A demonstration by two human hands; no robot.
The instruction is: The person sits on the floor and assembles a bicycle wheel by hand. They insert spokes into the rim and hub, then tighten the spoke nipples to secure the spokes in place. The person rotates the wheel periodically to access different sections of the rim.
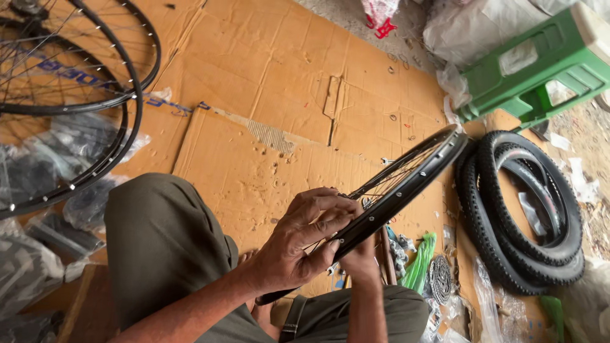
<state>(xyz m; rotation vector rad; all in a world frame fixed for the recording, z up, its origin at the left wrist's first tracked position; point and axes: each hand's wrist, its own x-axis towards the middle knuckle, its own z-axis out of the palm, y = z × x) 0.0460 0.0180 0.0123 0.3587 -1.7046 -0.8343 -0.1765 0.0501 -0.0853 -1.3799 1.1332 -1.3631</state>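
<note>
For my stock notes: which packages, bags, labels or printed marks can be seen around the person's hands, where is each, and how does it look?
Clear plastic bags of dark parts: far left on the brown cardboard sheet, crumpled, shiny.
Blue printed lettering: on the cardboard, upper left, partly under the black spoked rims.
White plastic bags: top right, behind the green plastic stool, bulging.
Red and white bag: top centre, small, crumpled.
No screens or signs.

Soft even daylight, brighter toward top right, faint shadows, sharp centre, wide-angle stretch and slight blur at edges
</note>
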